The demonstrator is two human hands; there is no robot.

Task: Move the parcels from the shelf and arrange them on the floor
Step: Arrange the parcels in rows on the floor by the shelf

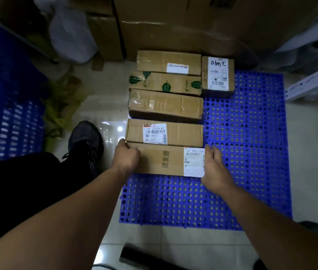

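Head view, looking down on a blue mat [251, 162] spread on the tiled floor [173, 242]. On the mat's left side lies the nearest parcel [164, 159]. The left hand [128, 158] curls its grip round the parcel's left end. The right hand [215, 168] lies flat against the right end, grip wide. Beyond, a row of four parcels [165, 105] runs to the mat's far edge, where a smaller parcel [217, 76] sits beside them.
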